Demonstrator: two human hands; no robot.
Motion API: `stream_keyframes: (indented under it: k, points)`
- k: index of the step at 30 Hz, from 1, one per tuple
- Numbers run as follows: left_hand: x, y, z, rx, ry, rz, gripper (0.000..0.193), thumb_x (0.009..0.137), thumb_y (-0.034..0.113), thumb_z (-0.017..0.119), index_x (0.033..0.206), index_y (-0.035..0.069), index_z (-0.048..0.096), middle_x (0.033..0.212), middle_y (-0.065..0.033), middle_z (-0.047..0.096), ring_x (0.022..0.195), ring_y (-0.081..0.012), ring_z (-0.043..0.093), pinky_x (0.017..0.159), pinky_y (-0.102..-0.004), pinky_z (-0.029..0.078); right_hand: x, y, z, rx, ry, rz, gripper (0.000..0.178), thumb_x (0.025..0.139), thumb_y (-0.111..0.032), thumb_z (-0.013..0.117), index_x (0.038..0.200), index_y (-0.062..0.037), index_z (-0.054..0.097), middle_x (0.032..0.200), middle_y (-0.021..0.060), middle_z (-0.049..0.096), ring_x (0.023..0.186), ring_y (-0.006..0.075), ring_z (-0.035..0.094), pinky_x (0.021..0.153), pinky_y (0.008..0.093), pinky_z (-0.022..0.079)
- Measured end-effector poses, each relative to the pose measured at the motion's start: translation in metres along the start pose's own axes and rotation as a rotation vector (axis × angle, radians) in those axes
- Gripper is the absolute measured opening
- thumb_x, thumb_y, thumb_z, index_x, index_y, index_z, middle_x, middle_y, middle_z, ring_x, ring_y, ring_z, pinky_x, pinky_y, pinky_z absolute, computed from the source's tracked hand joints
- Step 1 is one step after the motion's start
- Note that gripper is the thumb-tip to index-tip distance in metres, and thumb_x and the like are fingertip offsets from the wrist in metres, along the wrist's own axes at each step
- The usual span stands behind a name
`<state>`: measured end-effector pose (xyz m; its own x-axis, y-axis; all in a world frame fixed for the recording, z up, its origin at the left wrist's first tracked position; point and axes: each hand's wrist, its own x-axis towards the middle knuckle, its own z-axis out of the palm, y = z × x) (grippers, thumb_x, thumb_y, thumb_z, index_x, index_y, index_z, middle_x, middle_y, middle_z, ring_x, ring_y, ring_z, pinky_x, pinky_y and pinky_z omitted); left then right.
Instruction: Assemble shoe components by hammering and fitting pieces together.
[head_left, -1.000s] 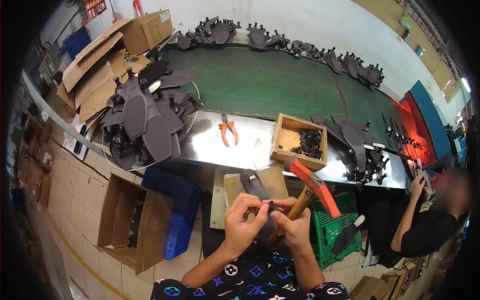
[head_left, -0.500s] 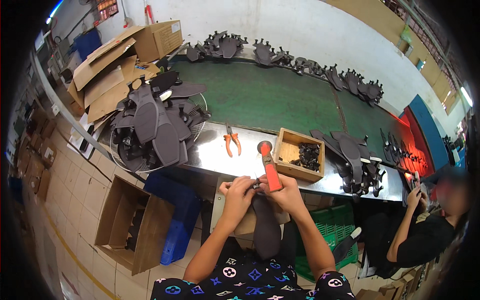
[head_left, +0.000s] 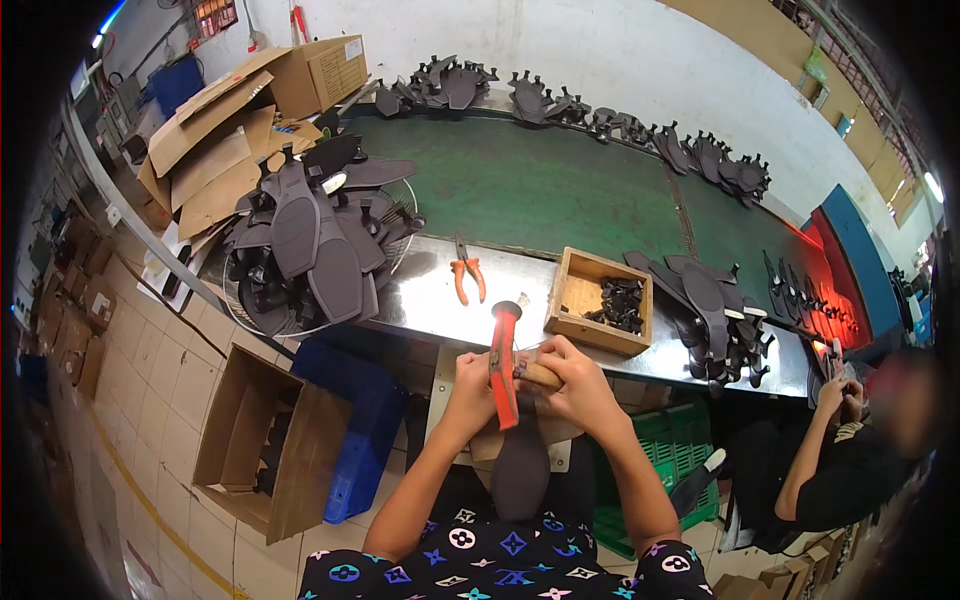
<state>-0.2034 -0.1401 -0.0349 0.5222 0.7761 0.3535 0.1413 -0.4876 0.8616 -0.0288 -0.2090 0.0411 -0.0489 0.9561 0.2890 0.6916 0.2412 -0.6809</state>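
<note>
In my right hand [head_left: 580, 388] is a hammer [head_left: 504, 350], gripped by its wooden handle close to the red head. The head stands over the far end of a dark grey sandal sole [head_left: 521, 470]. This sole lies lengthwise toward me on a light board [head_left: 447, 385] at my lap. My left hand [head_left: 467, 398] is closed at the sole's far end, beside the hammer head. That head hides its fingertips and whatever small piece is between them. Beyond my hands, a wooden box [head_left: 600, 340] holds small black fittings [head_left: 617, 305].
Orange-handled pliers [head_left: 467, 280] lie on the metal edge of the green bench [head_left: 530, 190]. Sandal soles fill a wire basket [head_left: 240, 312] at left; more soles [head_left: 700, 290] lie at right. A blue bin [head_left: 345, 480] and carton [head_left: 215, 450] stand below. A co-worker [head_left: 840, 450] sits at right.
The hammer has swung left and nearer, its head now over the sole's far end in front of my left fingers. My right hand now wraps the wooden handle, further from the small piece.
</note>
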Motion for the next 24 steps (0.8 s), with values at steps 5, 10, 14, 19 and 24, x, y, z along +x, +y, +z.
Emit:
stream_keyframes:
  k: [5, 10, 14, 19, 24]
  points:
    - [0.008, 0.003, -0.005, 0.003, 0.054, 0.0, 0.024, 0.075, 0.019, 0.081, 0.095, 0.007, 0.076, 0.094, -0.0084, 0.075, 0.084, -0.017, 0.067, 0.08, -0.0308, 0.044, -0.016, -0.024, -0.012, 0.206, 0.152, 0.094, 0.026, 0.087, -0.004, 0.066, 0.113, -0.0005, 0.063, 0.081, 0.0111, 0.063, 0.07, 0.0233, 0.061, 0.067, 0.0324, 0.049]
    - [0.011, 0.006, -0.01, -0.039, -0.041, -0.014, 0.024, 0.079, 0.017, 0.078, 0.101, 0.008, 0.077, 0.101, -0.0066, 0.076, 0.089, -0.0141, 0.069, 0.083, -0.0291, 0.044, -0.066, -0.05, -0.035, 0.24, 0.215, 0.183, 0.035, 0.094, -0.006, 0.063, 0.126, 0.005, 0.055, 0.09, 0.0164, 0.066, 0.077, 0.0243, 0.066, 0.07, 0.0344, 0.051]
    - [0.011, 0.004, -0.01, -0.123, -0.031, -0.033, 0.025, 0.077, 0.014, 0.078, 0.101, 0.009, 0.077, 0.103, -0.0069, 0.076, 0.084, -0.0153, 0.068, 0.083, -0.0292, 0.043, -0.069, -0.056, -0.024, 0.062, 0.196, 0.085, 0.05, 0.095, -0.004, 0.061, 0.141, 0.0027, 0.046, 0.105, 0.0257, 0.065, 0.089, 0.0386, 0.066, 0.077, 0.0385, 0.052]
    - [0.012, 0.005, -0.015, -0.1, -0.117, -0.109, 0.032, 0.078, 0.02, 0.078, 0.108, 0.008, 0.074, 0.106, -0.0055, 0.075, 0.091, -0.0168, 0.068, 0.087, -0.0316, 0.043, -0.075, -0.073, -0.048, 0.062, 0.279, 0.079, 0.041, 0.093, -0.003, 0.062, 0.132, 0.0059, 0.053, 0.093, 0.0192, 0.065, 0.072, 0.026, 0.064, 0.069, 0.0331, 0.052]
    - [0.0, 0.016, -0.015, 0.305, -0.122, -0.04, 0.093, 0.078, 0.038, 0.079, 0.149, -0.002, 0.034, 0.122, -0.002, 0.07, 0.12, -0.0266, 0.06, 0.113, -0.0476, 0.026, -0.076, -0.066, -0.02, 0.026, 0.241, 0.044, 0.041, 0.09, 0.003, 0.063, 0.131, 0.0039, 0.056, 0.109, 0.0258, 0.065, 0.094, 0.0394, 0.067, 0.08, 0.0348, 0.054]
